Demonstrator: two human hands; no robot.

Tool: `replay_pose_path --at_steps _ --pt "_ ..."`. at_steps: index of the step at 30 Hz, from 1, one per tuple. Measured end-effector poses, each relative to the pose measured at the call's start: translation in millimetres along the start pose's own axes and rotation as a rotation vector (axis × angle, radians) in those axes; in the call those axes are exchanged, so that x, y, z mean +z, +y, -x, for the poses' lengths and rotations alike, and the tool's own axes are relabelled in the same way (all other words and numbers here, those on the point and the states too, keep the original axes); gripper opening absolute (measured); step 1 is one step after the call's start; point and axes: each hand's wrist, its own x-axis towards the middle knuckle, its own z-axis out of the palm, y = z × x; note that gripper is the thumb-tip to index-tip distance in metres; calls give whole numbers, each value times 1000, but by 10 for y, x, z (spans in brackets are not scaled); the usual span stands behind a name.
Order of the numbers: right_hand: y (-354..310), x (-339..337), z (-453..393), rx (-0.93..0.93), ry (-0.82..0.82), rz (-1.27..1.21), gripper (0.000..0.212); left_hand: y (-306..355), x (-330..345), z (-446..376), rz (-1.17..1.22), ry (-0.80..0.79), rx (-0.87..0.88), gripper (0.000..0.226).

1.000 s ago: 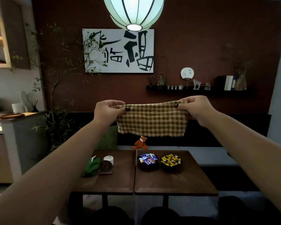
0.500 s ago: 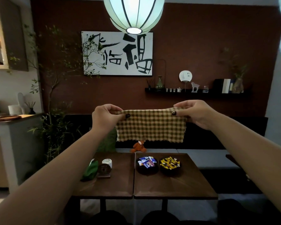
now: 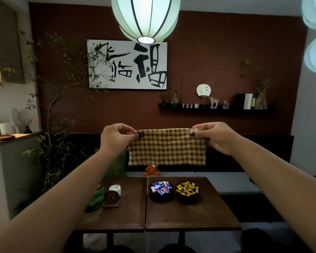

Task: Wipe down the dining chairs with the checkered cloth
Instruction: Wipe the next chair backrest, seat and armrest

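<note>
Checkered cloth (image 3: pixel 166 147) is hanging in the air above the bench's (image 3: pixel 190 214) far edge, its top corners pinched by the left hand (image 3: pixel 115 138) and right hand (image 3: pixel 214 136). It is hiding part of the dark sofa back behind. The room is dim.

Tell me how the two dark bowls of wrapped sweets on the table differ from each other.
The left bowl holds sweets in blue and white wrappers; the right bowl holds sweets in yellow wrappers. The left bowl sits beside the seam between the two tabletops, while the right bowl sits nearer the middle of its tabletop. Both are dark, round, similar in size, and stand side by side on the same tabletop.
</note>
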Motion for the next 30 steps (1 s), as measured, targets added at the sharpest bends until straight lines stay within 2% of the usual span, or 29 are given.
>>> replay_pose_path --at_steps 2,4,8,12,15,17,19,23,26,30 --pt "13 -14 6 -46 45 211 27 10 2 -2 -2 -1 3 18" --pt "33 -18 -6 -92 101 305 20 21 3 2 -10 -4 14 17" --pt "88 -2 -58 -177 189 408 10 30 14 23 -25 -16 35 17" --pt "117 -22 -87 -192 231 377 9 22 31 37 -35 -30 25 16" --pt "109 -37 -122 -81 171 313 4 43 77 43 43 -175 -133 13" --pt "140 0 -133 -27 162 335 8 66 156 95 146 -279 -278 8" --pt "173 61 -116 -71 218 416 13 87 256 163 218 -290 -363 6" --pt "152 232 21 -229 276 458 9 167 428 273 229 -295 -413 7" --pt "107 443 164 -245 219 303 7 256 526 390 291 -342 -452 16" --pt "149 696 370 -214 -44 88 6 350 651 580 542 -331 -529 28"
